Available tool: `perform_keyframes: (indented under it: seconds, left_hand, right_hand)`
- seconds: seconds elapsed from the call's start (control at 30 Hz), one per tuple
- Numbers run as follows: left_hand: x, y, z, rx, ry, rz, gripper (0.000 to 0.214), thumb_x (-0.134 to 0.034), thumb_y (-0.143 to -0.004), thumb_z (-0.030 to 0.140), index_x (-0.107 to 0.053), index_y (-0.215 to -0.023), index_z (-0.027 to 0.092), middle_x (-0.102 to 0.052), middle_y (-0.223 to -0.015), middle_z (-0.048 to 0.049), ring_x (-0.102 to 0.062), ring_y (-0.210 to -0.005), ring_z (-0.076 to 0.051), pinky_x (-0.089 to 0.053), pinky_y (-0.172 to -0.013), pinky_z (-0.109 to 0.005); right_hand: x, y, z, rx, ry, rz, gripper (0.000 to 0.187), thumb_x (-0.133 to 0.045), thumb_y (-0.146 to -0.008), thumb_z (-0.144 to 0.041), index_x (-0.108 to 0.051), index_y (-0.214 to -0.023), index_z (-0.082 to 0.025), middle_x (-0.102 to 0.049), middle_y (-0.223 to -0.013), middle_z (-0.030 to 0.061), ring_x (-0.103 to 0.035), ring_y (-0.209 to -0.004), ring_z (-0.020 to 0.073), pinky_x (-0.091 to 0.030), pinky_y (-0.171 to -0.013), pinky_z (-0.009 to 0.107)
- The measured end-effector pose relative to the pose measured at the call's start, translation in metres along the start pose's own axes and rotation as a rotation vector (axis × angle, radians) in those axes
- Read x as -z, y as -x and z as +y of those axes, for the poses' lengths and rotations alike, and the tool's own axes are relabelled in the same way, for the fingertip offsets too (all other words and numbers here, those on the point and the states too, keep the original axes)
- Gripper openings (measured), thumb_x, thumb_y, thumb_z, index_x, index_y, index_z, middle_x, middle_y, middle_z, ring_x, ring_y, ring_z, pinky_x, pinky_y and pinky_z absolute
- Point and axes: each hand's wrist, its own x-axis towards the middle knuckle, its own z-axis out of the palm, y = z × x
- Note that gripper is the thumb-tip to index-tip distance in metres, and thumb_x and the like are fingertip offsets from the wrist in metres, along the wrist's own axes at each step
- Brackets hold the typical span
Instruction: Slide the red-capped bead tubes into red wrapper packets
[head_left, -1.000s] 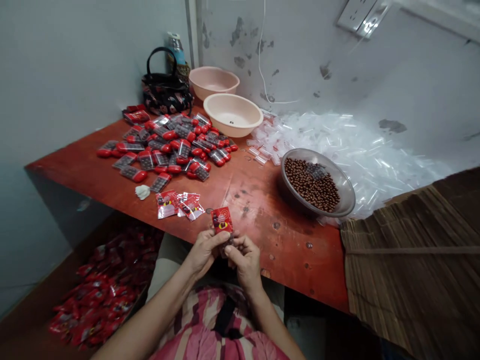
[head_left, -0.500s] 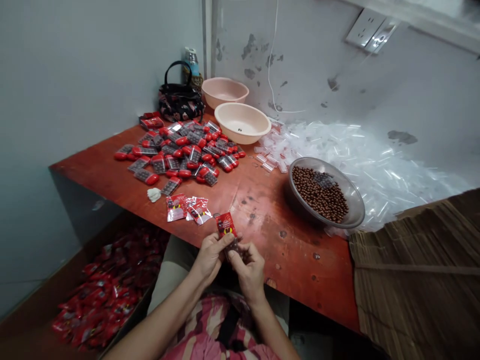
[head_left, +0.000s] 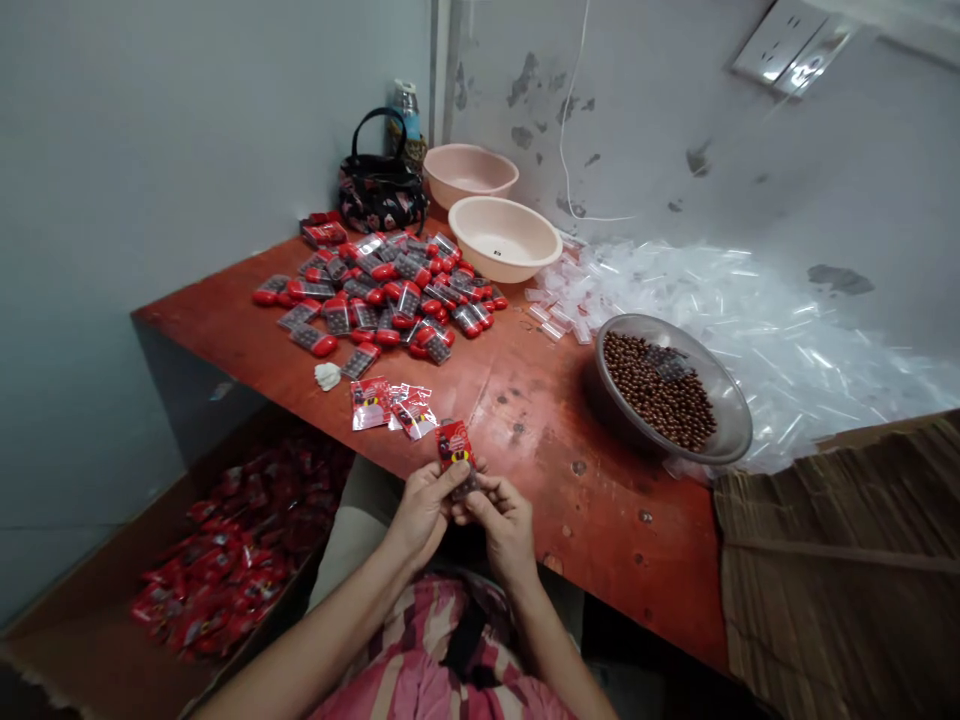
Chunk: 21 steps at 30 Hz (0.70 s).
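My left hand (head_left: 424, 510) and my right hand (head_left: 506, 522) hold a small red printed packet (head_left: 455, 448) between their fingers, just above the near edge of the red-brown wooden table (head_left: 555, 470). A dark lower part of the packet shows between my fingers. Two similar flat packets (head_left: 371, 403) lie close by on the table, left of my hands. Beyond them spreads a heap of red-capped blister packs (head_left: 382, 300). A metal bowl (head_left: 739, 420) of brown beads (head_left: 656, 390) stands to the right.
Right of the table's far end lies a large heap of clear plastic sleeves (head_left: 720, 320). Two pale pink basins (head_left: 504, 238) and a black handbag (head_left: 382, 190) stand at the back. A cardboard box (head_left: 232, 560) of red packets sits low on the left; flattened cardboard (head_left: 840, 560) lies right.
The whole scene has drifted right in the view as my head turned. Both hands keep the red packet, which now tilts slightly differently between my fingers.
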Motion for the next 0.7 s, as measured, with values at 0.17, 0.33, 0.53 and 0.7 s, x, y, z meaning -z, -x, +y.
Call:
perform_keyframes:
  seconds: [0.17,0.33,0.53,0.7]
  left_hand:
    - [0.005,0.01,0.006,-0.055,0.081,-0.01,0.016,-0.065,-0.068,0.021,-0.065,-0.079,0.008,-0.061,-0.062,-0.0036,-0.049,-0.051,-0.007,-0.037,-0.044,-0.017]
    - [0.05,0.03,0.043,-0.326,0.224,0.186,0.023,-0.061,-0.071,0.031,-0.061,-0.088,0.014,-0.064,-0.097,-0.0102,-0.06,-0.083,-0.019,-0.049,-0.068,-0.029]
    - [0.099,0.041,0.052,-0.438,-0.1,0.548,0.031,-0.056,-0.074,0.037,-0.057,-0.1,0.019,-0.055,-0.116,-0.0134,-0.057,-0.097,-0.027,-0.042,-0.085,-0.046]
    - [0.069,-0.004,0.053,-0.903,-1.257,0.357,0.044,-0.058,-0.072,0.035,-0.054,-0.114,0.021,-0.048,-0.127,-0.0083,-0.033,-0.122,-0.029,-0.018,-0.103,-0.047]
  right_hand:
    - [-0.02,-0.011,0.003,-0.075,-0.052,-0.01,0.018,-0.067,-0.066,-0.026,-0.053,-0.069,-0.015,-0.061,-0.053,-0.0027,-0.057,-0.042,0.01,-0.048,-0.044,0.021]
    - [-0.041,-0.019,-0.001,-0.1,0.031,-0.127,0.02,-0.069,-0.063,-0.024,-0.053,-0.072,-0.015,-0.061,-0.052,-0.0031,-0.058,-0.044,0.011,-0.048,-0.043,0.02]
    - [-0.032,-0.031,-0.003,-0.083,0.16,-0.15,0.015,-0.061,-0.072,-0.028,-0.053,-0.074,-0.015,-0.059,-0.054,-0.0029,-0.055,-0.043,0.0081,-0.043,-0.042,0.017]
    - [-0.03,-0.037,0.004,-0.074,0.247,-0.202,0.016,-0.058,-0.075,-0.031,-0.053,-0.075,-0.016,-0.06,-0.06,-0.0016,-0.055,-0.046,0.0084,-0.042,-0.043,0.017]
